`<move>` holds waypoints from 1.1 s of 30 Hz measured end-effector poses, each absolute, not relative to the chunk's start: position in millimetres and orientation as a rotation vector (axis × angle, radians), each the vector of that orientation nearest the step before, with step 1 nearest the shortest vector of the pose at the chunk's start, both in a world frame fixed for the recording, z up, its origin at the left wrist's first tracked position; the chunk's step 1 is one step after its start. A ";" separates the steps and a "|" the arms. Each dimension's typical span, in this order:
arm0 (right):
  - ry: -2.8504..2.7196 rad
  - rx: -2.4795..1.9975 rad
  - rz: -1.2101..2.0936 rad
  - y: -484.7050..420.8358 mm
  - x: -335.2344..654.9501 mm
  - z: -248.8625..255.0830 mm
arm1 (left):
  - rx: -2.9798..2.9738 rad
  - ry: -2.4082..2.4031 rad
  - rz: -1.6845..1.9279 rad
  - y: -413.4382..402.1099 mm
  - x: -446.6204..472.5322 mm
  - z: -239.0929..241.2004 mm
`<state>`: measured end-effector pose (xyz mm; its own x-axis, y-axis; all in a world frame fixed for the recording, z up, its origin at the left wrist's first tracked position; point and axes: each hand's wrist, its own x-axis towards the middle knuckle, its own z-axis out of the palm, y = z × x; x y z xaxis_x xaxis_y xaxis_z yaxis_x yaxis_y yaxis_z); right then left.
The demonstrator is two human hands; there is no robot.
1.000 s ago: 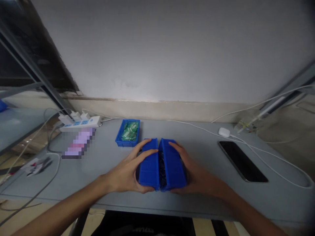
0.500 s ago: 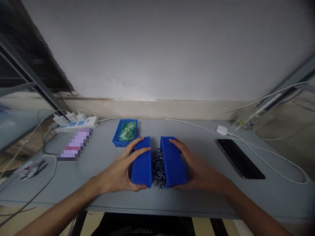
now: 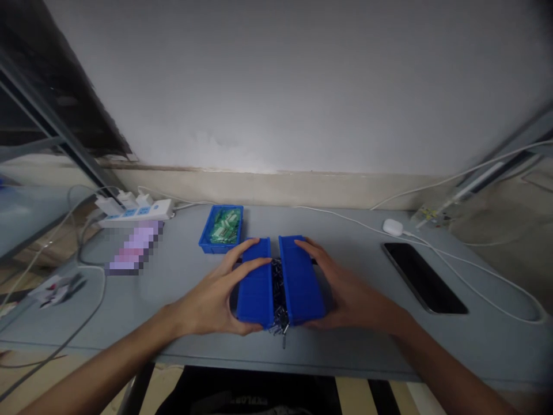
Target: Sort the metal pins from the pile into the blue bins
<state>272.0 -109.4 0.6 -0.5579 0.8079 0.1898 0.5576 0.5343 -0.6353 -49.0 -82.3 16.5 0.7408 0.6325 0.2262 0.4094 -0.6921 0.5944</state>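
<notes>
Two blue bins, a left-hand bin [image 3: 256,288] and a right-hand bin [image 3: 302,282], stand side by side near the middle of the surface's front edge. Each shows a flat, plain blue side facing up, and they seem tipped over with their mouths toward each other. A narrow gap parts them, filled with small dark metal pieces [image 3: 279,288], slim and shiny; some spill out at the end toward the front edge.

The left hand [image 3: 216,297] is spread wide around the left-hand bin's outer side, fingers over its top and far end, thumb at the near end. The right hand [image 3: 339,291] grips the right-hand bin the same way from the other side.

Farther out, a blue tray [image 3: 219,248] of green and white pieces sits toward the back edge of the surface [image 3: 345,248]. A power strip [image 3: 138,213] lies by the back left corner, a dark phone [image 3: 423,279] toward the right edge.

The palms and the bins' outer sides are hidden, the metal pieces blur together in the gap, and a purple object [image 3: 136,248] at left is pixelated.
</notes>
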 end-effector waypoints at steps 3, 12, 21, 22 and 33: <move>-2.319 -1.126 0.734 -109.1 273.2 2.2 | 2.422 0.822 0.552 -81.7 -52.1 17.4; -2.332 -1.139 0.727 -110.6 281.2 4.8 | 2.430 0.880 0.513 -83.5 -59.5 21.8; -2.315 -1.190 0.753 -114.2 283.8 13.9 | 2.496 0.874 0.463 -82.5 -62.7 26.8; -2.313 -1.196 0.751 -114.7 284.8 14.4 | 2.503 0.879 0.456 -82.7 -63.4 28.6; -2.255 -1.302 0.785 -120.5 305.0 11.9 | 2.454 0.945 0.441 -90.2 -78.5 37.1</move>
